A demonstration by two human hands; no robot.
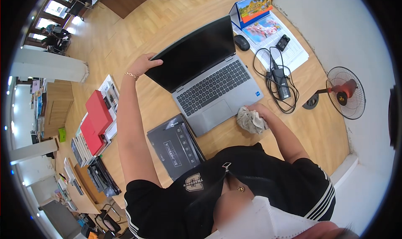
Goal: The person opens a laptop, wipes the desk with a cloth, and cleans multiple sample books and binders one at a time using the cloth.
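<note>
An opened grey laptop (215,109) stands on the wooden desk with its dark screen tilted back. At the screen's upper left corner is my left hand (144,65), its thumb on the front and the fingers behind, gripping the edge. My right hand (259,110) holds a crumpled greyish cloth (251,121) beside the laptop's front right corner; part of its fingers is hidden by the cloth. Partly under the laptop's left front lies a dark printed folder (173,147). A black mouse (241,42) sits to the right of the screen.
A power adapter (280,83) with looped cable lies right of the laptop. Behind it are papers (295,50), a small black device (283,42) and a desk calendar (253,8). A fan (345,92) stands by the wall. Red folders (99,112) and books lie at left.
</note>
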